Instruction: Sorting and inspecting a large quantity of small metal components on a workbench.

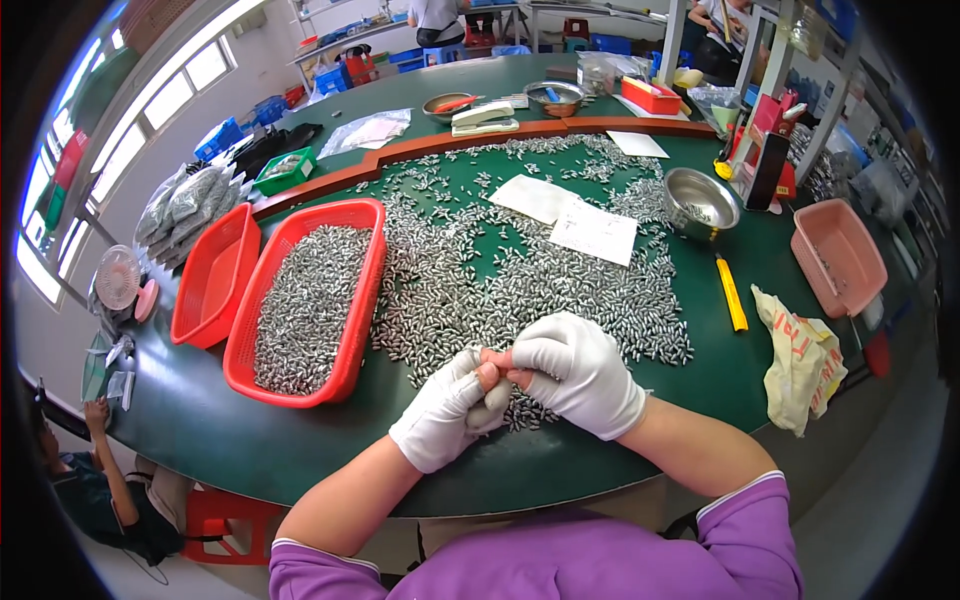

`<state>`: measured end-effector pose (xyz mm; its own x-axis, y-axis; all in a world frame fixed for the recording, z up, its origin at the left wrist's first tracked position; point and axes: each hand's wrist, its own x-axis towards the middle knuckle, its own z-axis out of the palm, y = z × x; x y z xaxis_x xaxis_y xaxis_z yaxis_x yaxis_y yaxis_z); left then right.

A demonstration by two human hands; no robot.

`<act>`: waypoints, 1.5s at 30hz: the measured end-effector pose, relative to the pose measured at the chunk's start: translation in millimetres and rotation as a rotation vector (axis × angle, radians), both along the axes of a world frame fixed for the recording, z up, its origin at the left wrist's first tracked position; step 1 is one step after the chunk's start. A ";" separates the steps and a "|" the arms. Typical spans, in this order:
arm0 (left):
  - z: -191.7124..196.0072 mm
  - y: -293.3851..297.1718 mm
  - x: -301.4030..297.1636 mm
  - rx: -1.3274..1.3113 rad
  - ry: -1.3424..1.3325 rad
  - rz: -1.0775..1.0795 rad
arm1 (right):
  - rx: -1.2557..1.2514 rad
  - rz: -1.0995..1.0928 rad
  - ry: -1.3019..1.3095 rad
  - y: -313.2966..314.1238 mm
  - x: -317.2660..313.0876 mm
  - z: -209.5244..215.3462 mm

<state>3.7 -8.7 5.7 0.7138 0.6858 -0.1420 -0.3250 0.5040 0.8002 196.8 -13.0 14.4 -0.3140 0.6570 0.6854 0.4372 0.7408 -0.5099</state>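
Observation:
Both of my hands wear white gloves with some fingertips bare. My left hand [445, 410] and my right hand [580, 372] meet over the near edge of a green table [300, 440], fingers curled together on small silver metal pieces; what lies between the fingertips is too small to make out. A wide heap of the same small silver pieces [500, 270] covers the table just beyond my hands. A red basket [358, 310] full of these pieces stands to the left of the heap.
An empty red basket [212, 275] sits left of the full one. White paper slips [592, 232], a steel bowl [700, 203], a yellow knife [731, 293], a pink basket [838, 255] and a crumpled bag [800, 360] lie right. A seated person [95, 490] is at the lower left.

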 end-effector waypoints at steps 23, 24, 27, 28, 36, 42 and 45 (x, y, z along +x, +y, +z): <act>-14.5 11.3 -4.6 -0.126 -0.190 0.182 | -0.112 -0.094 -0.369 16.2 13.1 -9.3; -15.5 11.7 -4.7 -0.127 -0.192 0.181 | -0.113 -0.094 -0.370 16.4 11.7 -9.4; -17.1 12.6 -5.9 -0.135 -0.189 0.171 | -0.143 -0.073 -0.407 18.8 8.6 -6.2; -16.3 12.3 -5.6 -0.146 -0.179 0.180 | -0.142 -0.071 -0.407 19.2 8.3 -7.2; -15.2 10.7 -5.1 -0.166 -0.132 0.190 | -0.098 -0.223 -0.419 22.4 13.7 -12.7; -15.9 12.1 -5.5 -0.163 -0.163 0.187 | -0.135 -0.156 -0.412 20.3 13.7 -8.5; -16.7 13.1 -6.0 -0.164 -0.179 0.177 | -0.204 -0.198 -0.464 18.6 11.0 -8.0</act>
<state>-2.3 4.4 -11.0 0.6085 0.7805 -0.1433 -0.5485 0.5442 0.6348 207.8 5.6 6.4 -0.4102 0.8393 0.3568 0.7714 0.5280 -0.3551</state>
